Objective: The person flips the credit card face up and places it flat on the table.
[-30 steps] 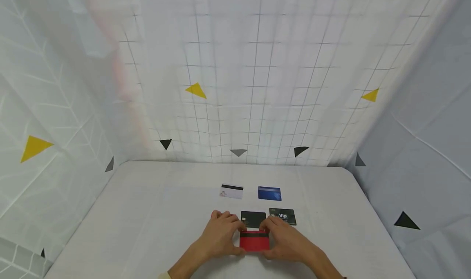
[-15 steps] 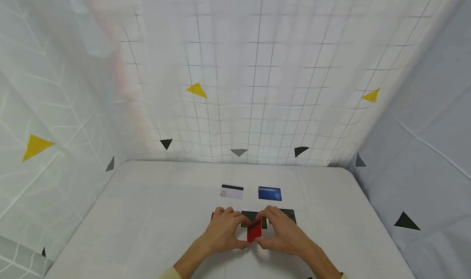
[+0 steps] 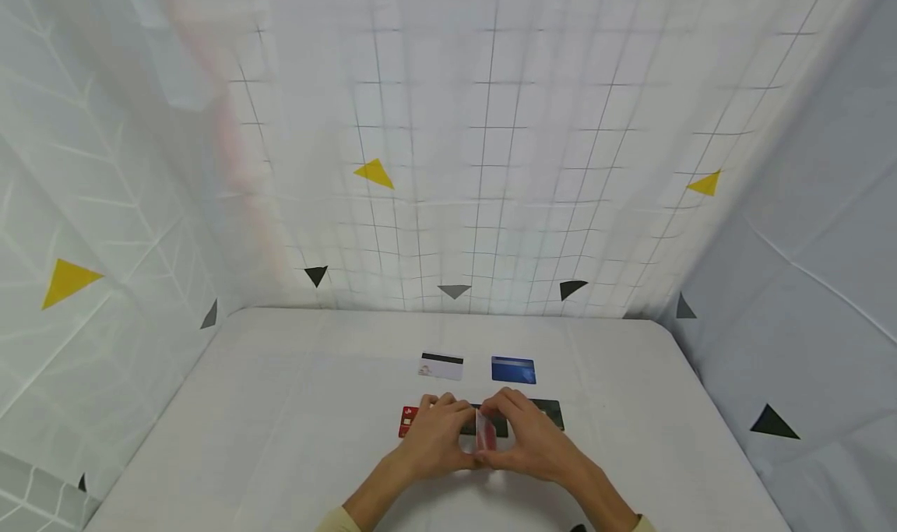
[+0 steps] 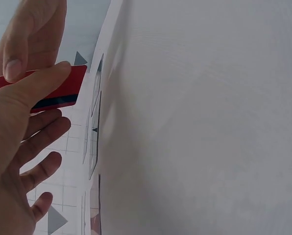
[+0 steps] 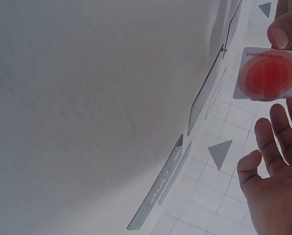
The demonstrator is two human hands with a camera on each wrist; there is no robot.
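Upright above the table, a plastic card (image 3: pixel 485 432) is held between both hands. Its red face with a dark stripe shows in the left wrist view, and its white face with a red round patch (image 5: pixel 269 74) in the right wrist view. My left hand (image 3: pixel 434 437) pinches it from the left, thumb (image 4: pixel 43 83) across the red face. From the right, my right hand (image 3: pixel 532 438) pinches it between thumb and index finger. Behind the hands lie a red card (image 3: pixel 407 421), a black card (image 3: pixel 501 425) and a dark green card (image 3: pixel 552 413), each partly covered.
Farther back on the white table (image 3: pixel 315 423) lie a white card with a black stripe (image 3: pixel 441 366) and a blue card (image 3: pixel 513 370). White curtains (image 3: pixel 434 142) with lines and triangles stand behind and at both sides.
The held card has turned from its red face toward the head camera to nearly edge-on, its pale side now showing. Both hands have drawn closer together, uncovering more of the red card at left.
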